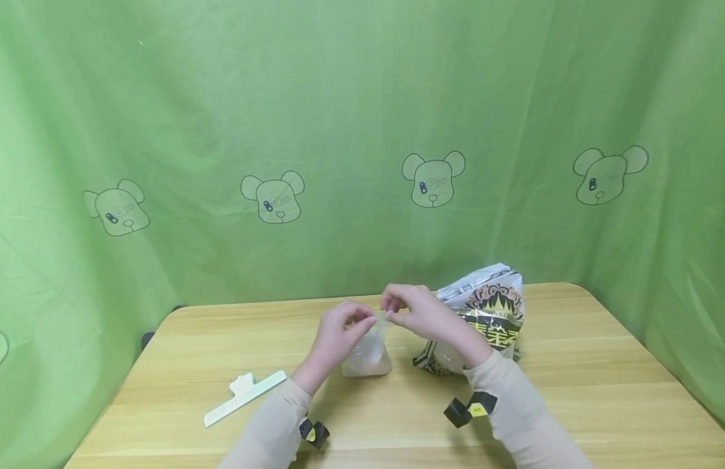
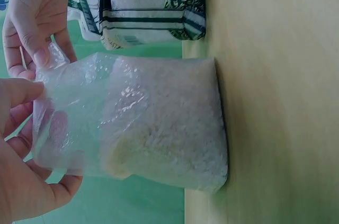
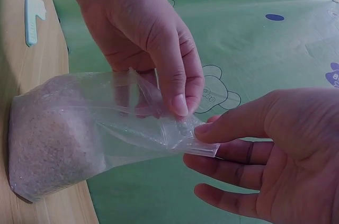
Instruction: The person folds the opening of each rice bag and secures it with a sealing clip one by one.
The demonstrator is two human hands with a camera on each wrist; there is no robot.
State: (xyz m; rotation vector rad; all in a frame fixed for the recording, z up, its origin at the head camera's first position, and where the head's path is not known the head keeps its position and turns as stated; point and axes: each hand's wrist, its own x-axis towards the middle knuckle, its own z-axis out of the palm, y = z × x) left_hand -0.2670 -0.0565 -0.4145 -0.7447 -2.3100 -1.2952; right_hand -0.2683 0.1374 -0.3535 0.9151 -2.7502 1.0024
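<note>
A clear plastic bag [image 1: 368,352] partly filled with rice-like white grains stands on the table between the hands. My left hand [image 1: 342,331] pinches the top edge of this bag, and in the left wrist view its fingers lie behind the film. The right hand [image 1: 423,314] pinches the opposite corner of the same edge, thumb against fingers, as the right wrist view shows [image 3: 228,150]. In the left wrist view the grains [image 2: 164,118] fill the lower part of the bag, with the upper part thin and see-through.
A large printed rice bag [image 1: 496,312] stands behind my right forearm, its top folded and a pale clip [image 2: 87,15] on it. A pale green sealing clip [image 1: 245,396] lies at the left of the wooden table [image 1: 585,378]. A green curtain [image 1: 350,98] hangs behind.
</note>
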